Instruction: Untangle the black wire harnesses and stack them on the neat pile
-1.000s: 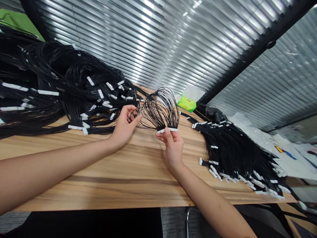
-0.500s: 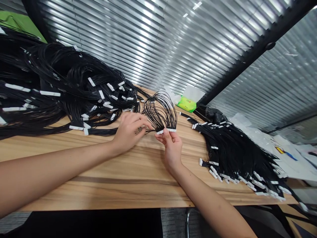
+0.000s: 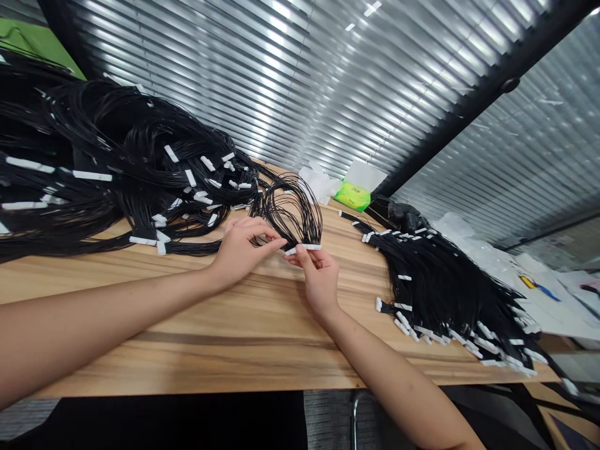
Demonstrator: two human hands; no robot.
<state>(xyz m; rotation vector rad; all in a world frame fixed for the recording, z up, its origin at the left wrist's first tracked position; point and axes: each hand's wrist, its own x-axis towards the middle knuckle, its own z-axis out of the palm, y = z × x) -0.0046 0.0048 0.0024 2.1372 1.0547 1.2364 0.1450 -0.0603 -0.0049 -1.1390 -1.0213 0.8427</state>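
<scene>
My right hand [image 3: 321, 281] grips a long white connector [image 3: 312, 247] between thumb and fingers. From the connector, many thin black wires [image 3: 300, 194] rise in a loop and bend back to the left. My left hand [image 3: 241, 250] is beside the connector's left end, with thumb and forefinger pinched together by the wires. What sits between those fingertips is too small to make out. The wooden table [image 3: 225, 344] lies beneath both hands.
A large heap of black wire harnesses [image 3: 117, 144] with white connectors covers the left side. Another pile of harnesses [image 3: 440, 287] lies at the right. Behind are a green tissue pack [image 3: 352, 195], crumpled white paper [image 3: 317, 183] and slatted blinds [image 3: 225, 75]. Yellow-and-blue scissors [image 3: 539, 287] rest far right.
My right hand has moved slightly left with the connector, and the wire loop has shifted with it. My left thumb and forefinger have closed together near the connector's left end.
</scene>
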